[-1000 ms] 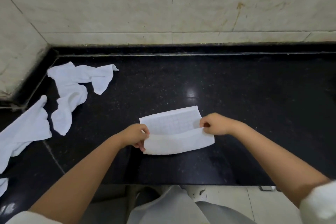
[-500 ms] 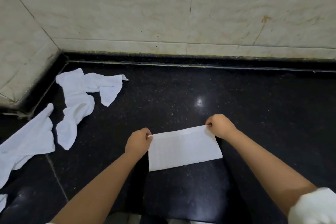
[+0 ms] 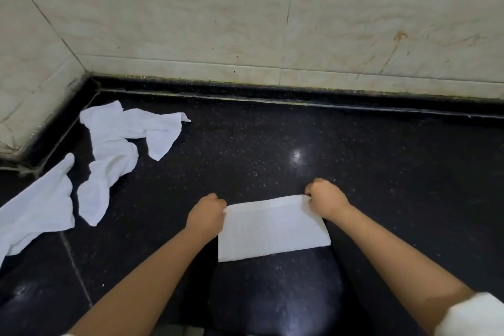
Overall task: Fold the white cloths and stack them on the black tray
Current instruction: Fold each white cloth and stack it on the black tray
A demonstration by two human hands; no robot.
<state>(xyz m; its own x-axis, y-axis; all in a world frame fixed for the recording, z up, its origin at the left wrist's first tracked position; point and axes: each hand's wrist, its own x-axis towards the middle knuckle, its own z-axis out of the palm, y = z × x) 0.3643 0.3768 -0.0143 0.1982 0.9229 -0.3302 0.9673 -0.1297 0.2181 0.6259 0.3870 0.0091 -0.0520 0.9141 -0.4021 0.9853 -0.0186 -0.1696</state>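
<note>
Low in the middle of the frame, the left hand and right hand pinch the far corners of the cloth, now doubled over flat, so one fold is done; no tray shows.

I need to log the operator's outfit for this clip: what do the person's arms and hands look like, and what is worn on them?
Both hands, left hand and right hand, are bare: no gloves, rings, watch or wristbands show. The forearms are bare too. A white sleeve covers the right upper arm at the lower right corner. A sliver of white at the bottom edge by the left arm may be its sleeve, but too little shows to tell.
</note>
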